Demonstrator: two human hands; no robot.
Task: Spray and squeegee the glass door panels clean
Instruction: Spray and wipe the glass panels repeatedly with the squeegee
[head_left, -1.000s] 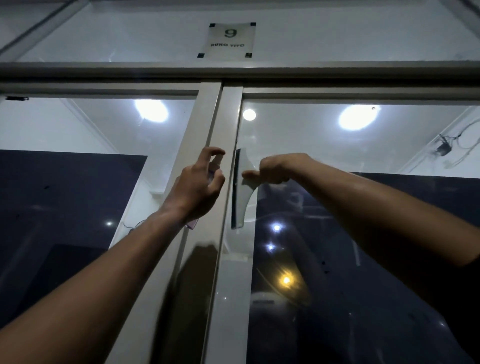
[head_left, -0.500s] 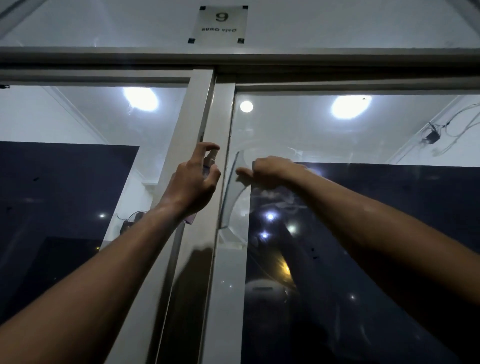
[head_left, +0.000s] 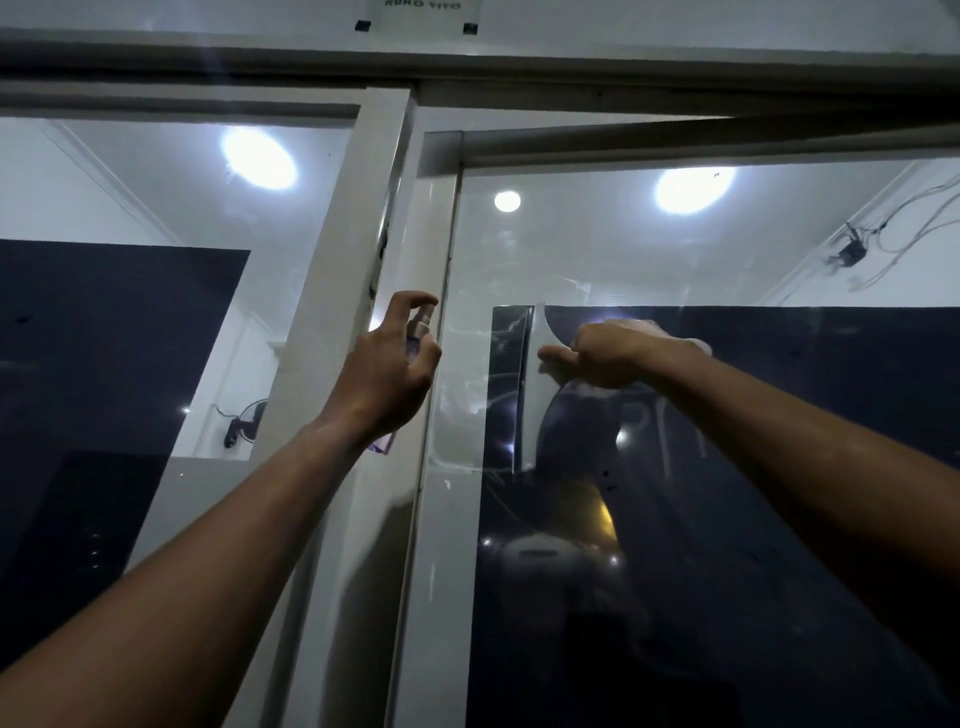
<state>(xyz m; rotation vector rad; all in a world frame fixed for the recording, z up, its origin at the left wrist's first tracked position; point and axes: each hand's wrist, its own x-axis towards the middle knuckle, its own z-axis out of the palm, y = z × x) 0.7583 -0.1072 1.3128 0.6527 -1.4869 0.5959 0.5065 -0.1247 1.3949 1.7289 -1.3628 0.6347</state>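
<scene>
My left hand (head_left: 387, 369) grips a small clear spray bottle (head_left: 418, 332) with a purple tint, held up in front of the white middle door frame (head_left: 337, 291), forefinger curled over its nozzle. My right hand (head_left: 608, 358) holds a squeegee (head_left: 524, 384) flat against the right glass panel (head_left: 597, 244); its long blade stands upright just right of the frame. The right door stands slightly ajar. The left glass panel (head_left: 130, 197) lies beyond my left arm.
A white header beam (head_left: 519, 57) runs across the top with a small sign (head_left: 421, 10) above it. Ceiling lights (head_left: 260, 156) shine through the glass. Loose cables (head_left: 852, 249) hang inside at the right, and a wall fan (head_left: 244, 421) shows through the left panel.
My right hand has slid the squeegee to the right across the glass, away from the frame. The right door has swung slightly. My left hand stays near the frame with the bottle.
</scene>
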